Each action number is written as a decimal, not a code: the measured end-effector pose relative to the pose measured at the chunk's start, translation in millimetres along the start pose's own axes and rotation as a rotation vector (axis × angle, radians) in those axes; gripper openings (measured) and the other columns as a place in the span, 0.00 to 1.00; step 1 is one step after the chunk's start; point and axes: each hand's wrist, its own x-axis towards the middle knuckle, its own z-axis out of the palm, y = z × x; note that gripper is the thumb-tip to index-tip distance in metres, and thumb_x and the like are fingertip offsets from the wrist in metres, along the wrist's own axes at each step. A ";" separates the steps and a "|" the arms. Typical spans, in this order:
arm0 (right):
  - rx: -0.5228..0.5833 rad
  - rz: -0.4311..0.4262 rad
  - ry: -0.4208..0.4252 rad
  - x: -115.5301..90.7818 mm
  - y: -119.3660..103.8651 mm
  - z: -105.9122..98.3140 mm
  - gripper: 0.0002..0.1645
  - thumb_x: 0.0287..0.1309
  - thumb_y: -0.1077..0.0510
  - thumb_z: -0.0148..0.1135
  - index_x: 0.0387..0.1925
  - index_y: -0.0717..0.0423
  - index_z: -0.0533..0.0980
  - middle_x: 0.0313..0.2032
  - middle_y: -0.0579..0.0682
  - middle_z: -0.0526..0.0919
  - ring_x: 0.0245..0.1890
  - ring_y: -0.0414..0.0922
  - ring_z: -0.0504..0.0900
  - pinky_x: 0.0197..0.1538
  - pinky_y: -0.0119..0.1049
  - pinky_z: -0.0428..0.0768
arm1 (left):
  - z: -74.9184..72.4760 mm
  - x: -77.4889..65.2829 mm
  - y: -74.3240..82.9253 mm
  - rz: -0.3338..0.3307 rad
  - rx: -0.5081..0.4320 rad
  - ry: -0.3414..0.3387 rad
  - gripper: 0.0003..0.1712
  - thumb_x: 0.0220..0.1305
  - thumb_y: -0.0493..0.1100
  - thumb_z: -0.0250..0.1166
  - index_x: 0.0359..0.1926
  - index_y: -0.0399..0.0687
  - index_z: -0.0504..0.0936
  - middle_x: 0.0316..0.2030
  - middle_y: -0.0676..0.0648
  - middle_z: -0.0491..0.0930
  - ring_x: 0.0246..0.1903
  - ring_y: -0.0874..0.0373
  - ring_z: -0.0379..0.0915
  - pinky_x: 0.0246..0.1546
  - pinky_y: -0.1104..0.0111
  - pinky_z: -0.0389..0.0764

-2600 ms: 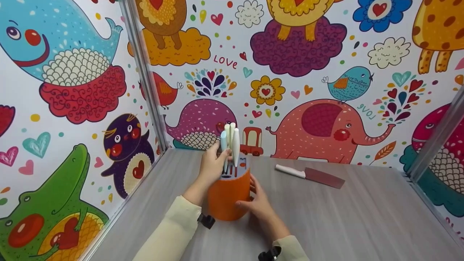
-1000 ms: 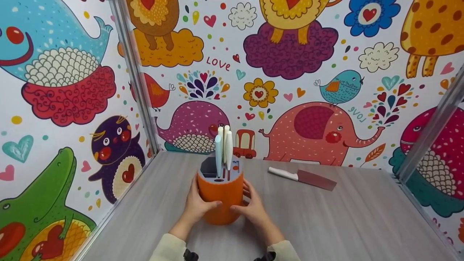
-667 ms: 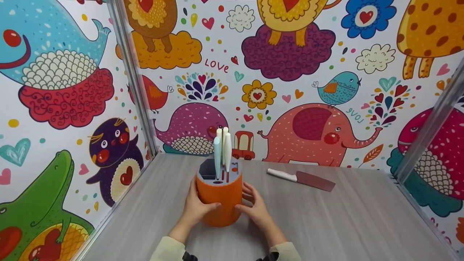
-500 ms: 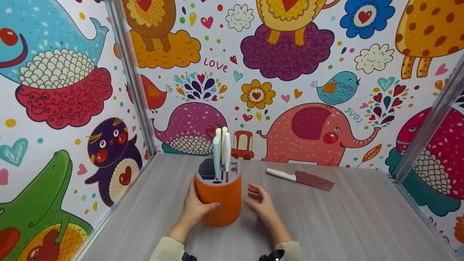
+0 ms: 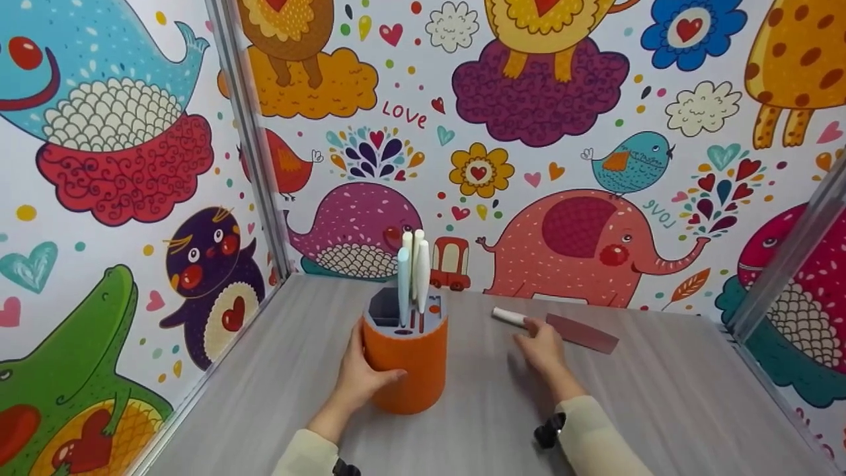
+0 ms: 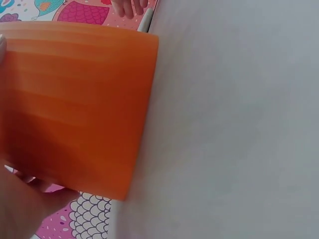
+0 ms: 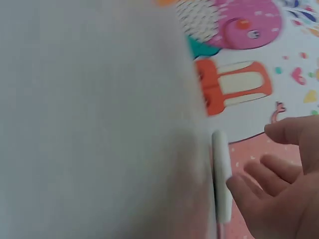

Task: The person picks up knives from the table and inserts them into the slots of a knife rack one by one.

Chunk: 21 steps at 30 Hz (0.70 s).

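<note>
My left hand [image 5: 357,383] grips the side of an orange knife block [image 5: 411,370], its thumb across the front. In the left wrist view the block [image 6: 79,104] fills much of the frame, with part of the left hand [image 6: 22,209] below it. Several knives with pale blue, cream and white handles [image 5: 423,277] stand upright in its grey top. My right hand [image 5: 545,350] is over a cleaver [image 5: 585,334] with a reddish blade, by the handle's blade end. Seen from the right wrist, the right hand's [image 7: 279,194] fingers are loosely spread beside the white handle [image 7: 222,174].
The wood-grain table [image 5: 476,423] carries the block and the cleaver. Walls with cartoon animal prints stand at the back [image 5: 562,152] and left. Metal corner posts [image 5: 254,152] rise at the table's back corners.
The left hand went from the knife handles to the block's side. The right hand has let go of the block and moved right to the cleaver. Block and cleaver have stayed put.
</note>
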 end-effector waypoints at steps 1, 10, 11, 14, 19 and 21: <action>-0.083 -0.036 -0.012 4.7 1.8 -1.6 0.32 0.67 0.60 0.65 0.69 0.70 0.73 0.63 0.69 0.81 0.63 0.63 0.81 0.67 0.58 0.80 | -1.2 0.0 0.0 0.005 0.005 0.004 0.69 0.51 0.54 0.86 0.84 0.57 0.48 0.77 0.49 0.66 0.72 0.47 0.67 0.78 0.43 0.68; -0.455 -0.194 -0.177 25.3 35.7 -28.2 0.45 0.63 0.64 0.68 0.77 0.70 0.61 0.75 0.77 0.64 0.76 0.75 0.62 0.76 0.72 0.63 | 4.5 -4.8 -4.9 -0.026 0.040 -0.043 0.71 0.53 0.58 0.84 0.85 0.55 0.46 0.81 0.45 0.60 0.76 0.43 0.64 0.78 0.41 0.66; -0.469 -0.187 -0.201 25.3 36.6 -30.0 0.45 0.64 0.64 0.68 0.77 0.70 0.60 0.76 0.77 0.62 0.77 0.75 0.60 0.77 0.72 0.62 | 4.2 -5.2 -4.9 -0.028 0.043 -0.042 0.70 0.53 0.58 0.84 0.85 0.54 0.47 0.81 0.44 0.60 0.76 0.42 0.64 0.77 0.41 0.66; -0.512 -0.207 -0.220 25.9 33.2 -28.7 0.41 0.64 0.64 0.69 0.75 0.70 0.64 0.73 0.77 0.67 0.74 0.75 0.65 0.75 0.72 0.65 | 0.7 -4.7 -3.8 -0.033 0.044 -0.021 0.69 0.54 0.56 0.84 0.85 0.54 0.48 0.81 0.44 0.60 0.76 0.41 0.63 0.77 0.41 0.66; -0.669 -0.228 -0.187 21.2 13.8 -17.6 0.24 0.65 0.67 0.66 0.61 0.69 0.78 0.59 0.70 0.80 0.59 0.70 0.79 0.64 0.68 0.79 | -6.7 -3.9 -2.0 -0.028 0.045 -0.015 0.69 0.54 0.54 0.85 0.85 0.53 0.48 0.81 0.43 0.61 0.76 0.41 0.64 0.77 0.40 0.67; -0.731 -0.212 -0.181 18.2 6.0 -14.5 0.17 0.66 0.68 0.64 0.55 0.67 0.82 0.53 0.67 0.83 0.53 0.66 0.81 0.59 0.65 0.82 | -8.7 -1.9 -0.9 -0.021 0.044 -0.022 0.69 0.54 0.54 0.85 0.85 0.52 0.48 0.81 0.43 0.61 0.76 0.41 0.64 0.77 0.40 0.67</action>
